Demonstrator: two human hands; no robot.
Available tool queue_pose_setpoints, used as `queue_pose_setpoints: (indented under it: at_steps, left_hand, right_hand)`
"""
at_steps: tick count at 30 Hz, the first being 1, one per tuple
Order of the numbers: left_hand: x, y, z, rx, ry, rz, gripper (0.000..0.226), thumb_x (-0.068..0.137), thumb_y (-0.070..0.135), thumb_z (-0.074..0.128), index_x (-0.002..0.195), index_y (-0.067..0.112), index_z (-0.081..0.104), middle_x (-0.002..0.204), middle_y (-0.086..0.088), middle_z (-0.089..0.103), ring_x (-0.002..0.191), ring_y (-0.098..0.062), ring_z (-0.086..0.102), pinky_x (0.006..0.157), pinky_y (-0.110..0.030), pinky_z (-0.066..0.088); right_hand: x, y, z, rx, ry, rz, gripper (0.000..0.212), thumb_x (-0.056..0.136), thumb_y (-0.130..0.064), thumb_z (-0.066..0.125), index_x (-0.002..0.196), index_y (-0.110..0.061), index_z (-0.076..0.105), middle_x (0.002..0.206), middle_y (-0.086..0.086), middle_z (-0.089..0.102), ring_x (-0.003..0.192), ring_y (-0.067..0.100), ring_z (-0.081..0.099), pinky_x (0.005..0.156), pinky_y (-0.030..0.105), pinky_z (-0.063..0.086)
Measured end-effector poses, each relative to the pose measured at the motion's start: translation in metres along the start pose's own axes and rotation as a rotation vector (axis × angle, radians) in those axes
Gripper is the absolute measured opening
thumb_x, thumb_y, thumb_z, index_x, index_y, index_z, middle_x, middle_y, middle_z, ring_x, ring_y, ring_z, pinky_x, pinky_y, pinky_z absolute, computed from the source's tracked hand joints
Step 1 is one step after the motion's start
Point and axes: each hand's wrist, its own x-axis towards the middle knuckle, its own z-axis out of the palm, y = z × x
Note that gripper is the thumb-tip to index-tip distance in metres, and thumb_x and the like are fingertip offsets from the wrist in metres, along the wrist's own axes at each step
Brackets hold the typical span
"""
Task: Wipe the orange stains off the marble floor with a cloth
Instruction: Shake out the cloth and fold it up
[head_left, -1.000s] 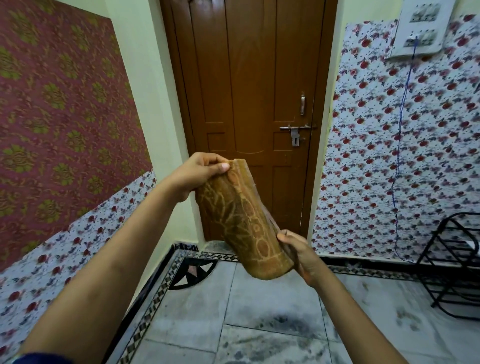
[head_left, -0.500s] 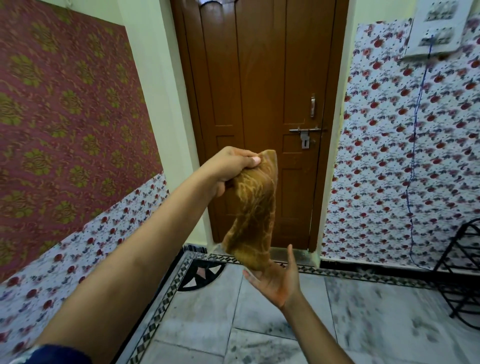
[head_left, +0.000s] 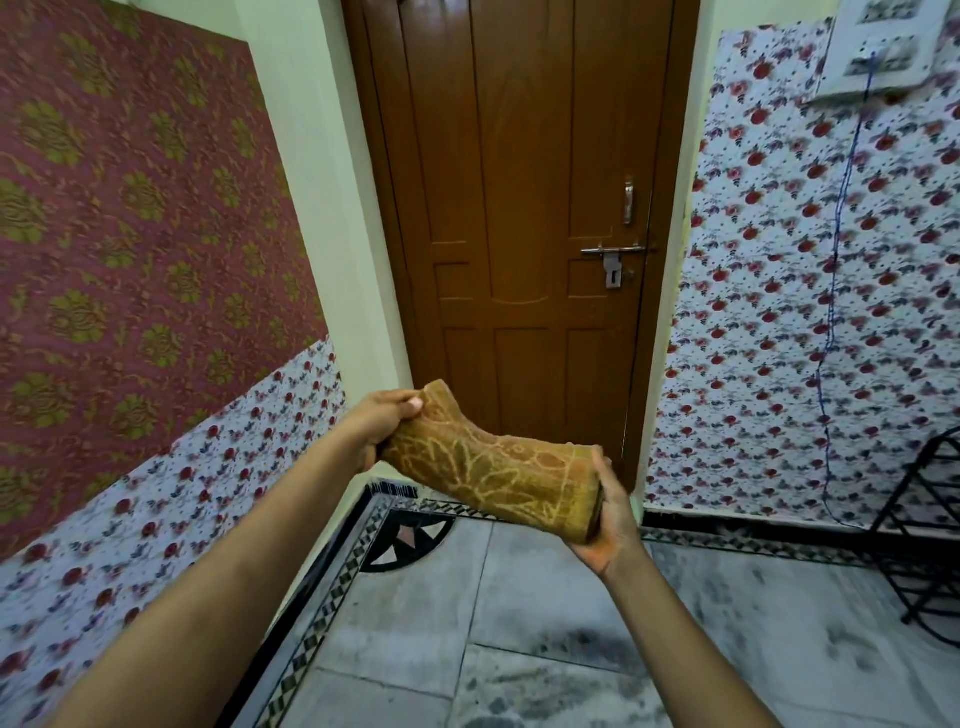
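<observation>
A: Fingers first, then. How did each hand have the cloth (head_left: 488, 475)?

B: The left hand (head_left: 382, 426) pinched its upper left end, thumb on top and fingers curled under. The right hand (head_left: 605, 512) cupped the lower right end from beneath, thumb at the top edge; its fingers lay behind the fabric, so how tightly they curled I could only guess at, though the cloth was clearly in its grasp.

A: And the cloth itself?

B: Folded into a thick ochre band with a leaf pattern, stretched between the two hands and sloping down to the right, held in the air in front of the wooden door (head_left: 519, 208), well above the marble floor (head_left: 519, 623).

A: What edged the space?

B: A patterned black border (head_left: 332, 597) ran along the left wall and on across under the door. A black metal rack (head_left: 930, 530) stood on the right by the floral wall, with a blue cord (head_left: 836, 291) hanging beside it. Between border and rack, grey smudged tiles lay open below the arms
</observation>
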Motion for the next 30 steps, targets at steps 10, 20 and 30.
queue_pose_setpoints:
  at_steps: [10, 20, 30]
  left_hand:
    - [-0.005, -0.038, 0.027, -0.039, -0.006, 0.094, 0.031, 0.099, 0.017, 0.043, 0.127, 0.015, 0.057, 0.118, -0.014, 0.062, 0.104, -0.03, 0.059, 0.084, -0.036, 0.051]
    - [-0.018, -0.064, 0.086, -0.023, -0.121, 0.283, 0.03, 0.097, 0.022, 0.045, 0.123, 0.03, 0.059, 0.123, 0.004, 0.062, 0.117, -0.017, 0.055, 0.102, -0.042, 0.044]
    - [-0.007, -0.061, 0.069, -0.153, -0.068, 0.203, 0.025, 0.09, 0.012, 0.056, 0.113, 0.018, 0.063, 0.1, -0.007, 0.068, 0.093, -0.021, 0.064, 0.083, -0.037, 0.053]
  right_hand:
    - [0.006, -0.01, 0.019, -0.818, 0.308, 0.07, 0.031, 0.099, -0.019, 0.041, 0.126, -0.004, 0.047, 0.1, 0.01, 0.058, 0.095, 0.026, 0.056, 0.079, 0.035, 0.049]
    - [0.005, -0.015, 0.062, -0.561, 0.066, 0.137, 0.053, 0.097, -0.051, 0.03, 0.124, -0.011, 0.052, 0.129, 0.016, 0.054, 0.125, 0.035, 0.046, 0.095, 0.047, 0.041]
    - [0.006, -0.027, 0.053, -0.612, -0.004, 0.08, 0.077, 0.093, -0.063, 0.023, 0.146, -0.007, 0.024, 0.138, 0.019, 0.048, 0.119, 0.035, 0.053, 0.097, 0.043, 0.044]
